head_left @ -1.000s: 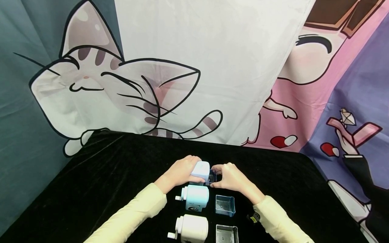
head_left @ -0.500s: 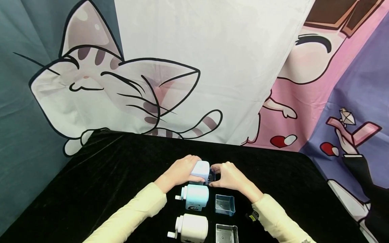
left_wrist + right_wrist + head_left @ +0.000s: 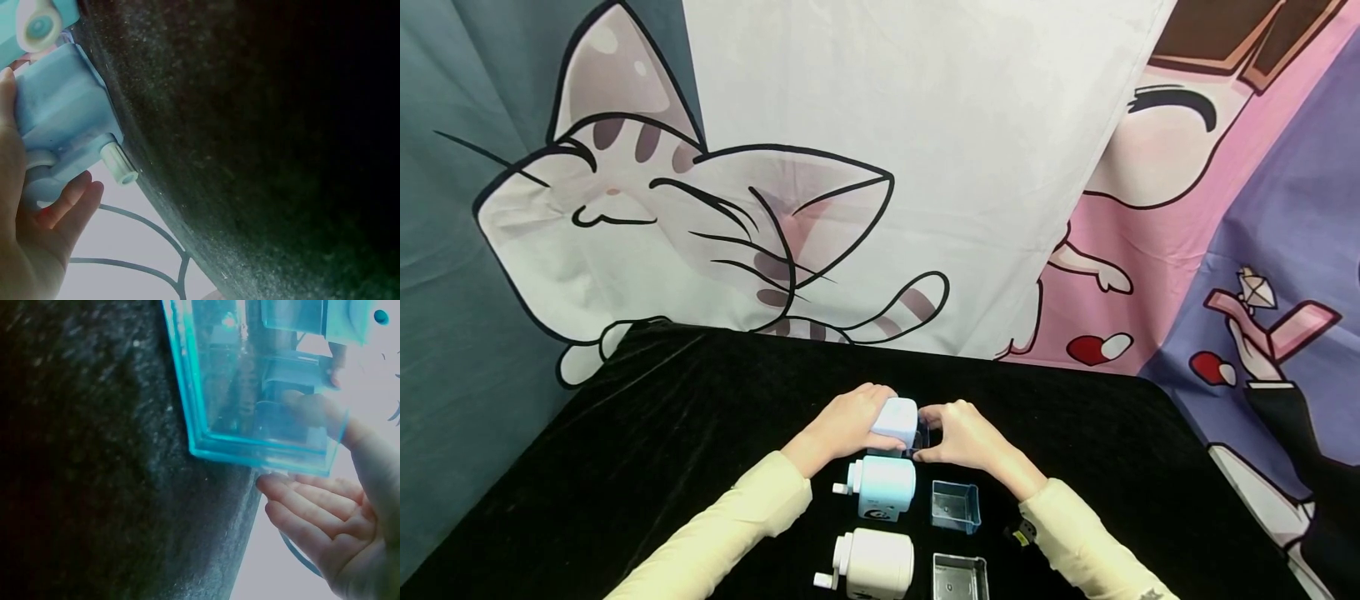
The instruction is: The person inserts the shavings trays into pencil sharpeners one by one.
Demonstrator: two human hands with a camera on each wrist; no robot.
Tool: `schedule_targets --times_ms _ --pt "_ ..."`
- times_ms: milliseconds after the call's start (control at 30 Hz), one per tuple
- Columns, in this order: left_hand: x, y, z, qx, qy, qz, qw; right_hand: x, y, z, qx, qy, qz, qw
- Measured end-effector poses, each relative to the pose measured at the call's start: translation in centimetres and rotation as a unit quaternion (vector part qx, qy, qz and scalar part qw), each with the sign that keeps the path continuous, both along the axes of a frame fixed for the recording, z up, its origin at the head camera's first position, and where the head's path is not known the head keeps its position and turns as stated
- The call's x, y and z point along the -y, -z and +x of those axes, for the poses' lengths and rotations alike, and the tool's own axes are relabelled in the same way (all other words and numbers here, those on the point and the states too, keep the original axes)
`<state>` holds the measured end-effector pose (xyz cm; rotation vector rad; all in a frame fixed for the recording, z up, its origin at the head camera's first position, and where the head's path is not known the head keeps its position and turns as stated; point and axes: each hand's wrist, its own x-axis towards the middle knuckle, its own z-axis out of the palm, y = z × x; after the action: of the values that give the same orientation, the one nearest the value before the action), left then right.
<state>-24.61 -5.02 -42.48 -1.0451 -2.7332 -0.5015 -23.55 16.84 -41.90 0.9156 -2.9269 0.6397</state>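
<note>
My left hand [image 3: 842,425] grips a pale lavender-blue crank pencil sharpener [image 3: 895,418] at the back of the row. In the left wrist view the fingers wrap its body, and its crank handle [image 3: 119,164] points down past the fingertips. On the sharpener's right side, my right hand [image 3: 966,437] pinches a clear bluish shavings drawer [image 3: 922,435] between thumb and fingers. That drawer sits against the sharpener's open side, partly hidden by the fingers. The right wrist view shows the hand behind another see-through drawer [image 3: 250,450], which blurs the grip.
Closer to me stand a light blue sharpener [image 3: 886,486] and a cream sharpener [image 3: 876,562]. To their right lie a blue clear drawer [image 3: 955,507] and a colourless clear drawer [image 3: 960,579]. Black cloth [image 3: 700,417] covers the table; a printed curtain [image 3: 962,167] hangs behind.
My right hand has moved slightly left, bringing the drawer closer to the lavender-blue sharpener. The left hand holds that sharpener in the same place.
</note>
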Motion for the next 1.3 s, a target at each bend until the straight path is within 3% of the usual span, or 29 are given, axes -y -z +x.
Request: schedule_targets --times_ms 433,1300 --pt "-0.11 0.21 0.16 -0.013 -0.004 0.001 0.9999 -0.35 0.21 0.27 0.032 0.007 -0.026 0.999" --pt "-0.09 0.11 0.15 -0.020 -0.004 0.000 0.9998 0.48 -0.49 -0.23 0.024 -0.002 -0.005 1.000"
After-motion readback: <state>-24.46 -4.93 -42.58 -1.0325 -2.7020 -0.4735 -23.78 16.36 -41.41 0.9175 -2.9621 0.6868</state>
